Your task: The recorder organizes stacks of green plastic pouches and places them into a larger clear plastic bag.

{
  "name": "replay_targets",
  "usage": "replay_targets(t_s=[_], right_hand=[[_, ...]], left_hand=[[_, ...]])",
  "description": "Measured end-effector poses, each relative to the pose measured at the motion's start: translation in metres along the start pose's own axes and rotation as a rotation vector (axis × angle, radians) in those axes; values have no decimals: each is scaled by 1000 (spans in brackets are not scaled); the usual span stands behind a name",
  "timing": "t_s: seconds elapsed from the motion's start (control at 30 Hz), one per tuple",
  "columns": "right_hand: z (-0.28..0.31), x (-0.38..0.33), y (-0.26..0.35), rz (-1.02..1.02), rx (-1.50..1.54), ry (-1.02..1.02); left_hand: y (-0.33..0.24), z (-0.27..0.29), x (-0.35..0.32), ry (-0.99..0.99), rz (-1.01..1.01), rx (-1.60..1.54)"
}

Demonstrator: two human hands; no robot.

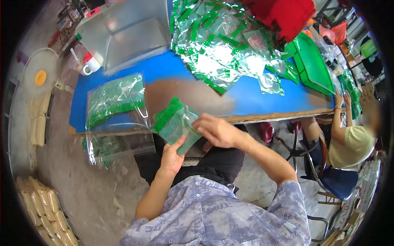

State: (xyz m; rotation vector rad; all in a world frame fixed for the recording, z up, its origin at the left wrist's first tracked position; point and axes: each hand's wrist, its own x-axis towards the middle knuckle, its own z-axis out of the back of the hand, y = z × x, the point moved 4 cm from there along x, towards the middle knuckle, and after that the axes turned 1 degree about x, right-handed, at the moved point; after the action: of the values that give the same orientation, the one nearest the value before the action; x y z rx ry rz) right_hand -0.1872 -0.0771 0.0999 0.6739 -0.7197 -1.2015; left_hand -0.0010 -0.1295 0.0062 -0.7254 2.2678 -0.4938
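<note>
A small stack of clear plastic packets with green header strips (pixel 172 128) is in my left hand (pixel 171 158). The left thumb lies across its front, with the fingers behind it. My right hand (pixel 218 131) is at the stack's right edge, fingers curled together and slightly blurred; whether they pinch a packet is hidden. Left of the stack, a large clear bag (pixel 121 141) lies on the blue tabletop (pixel 162 67), its lower end hanging over the front edge. Inside it is a row of green-edged packets (pixel 117 98).
A heap of loose green-headed packets (pixel 221 45) covers the table's far middle. Around it stand a translucent bin (pixel 135 45), a red bin (pixel 283 16) and a green tray (pixel 314 65). A white mug (pixel 91 65) is at far left. Another person (pixel 349 143) sits at right.
</note>
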Motion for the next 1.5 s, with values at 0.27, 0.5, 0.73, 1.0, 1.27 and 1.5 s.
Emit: replay_targets(t_s=[0.27,0.5,0.73,1.0,1.27,1.5], right_hand=[[17,-2,-35,-68,-673,-255],[13,7,-41,-52,-545,-359],[105,-44,-88,-612,-634,-692],[23,-51,-34,-304,-435,-499],[175,-5,-142,-150,-516,-837],[199,14,-207,-695,-962,-543]], left_hand=[[0,6,-14,26,-123,254],[7,-3,-8,107,-12,121],[16,-5,1,-17,-19,151],[-3,-17,7,161,43,235],[-10,-4,8,126,-31,242],[1,16,-10,104,27,198]])
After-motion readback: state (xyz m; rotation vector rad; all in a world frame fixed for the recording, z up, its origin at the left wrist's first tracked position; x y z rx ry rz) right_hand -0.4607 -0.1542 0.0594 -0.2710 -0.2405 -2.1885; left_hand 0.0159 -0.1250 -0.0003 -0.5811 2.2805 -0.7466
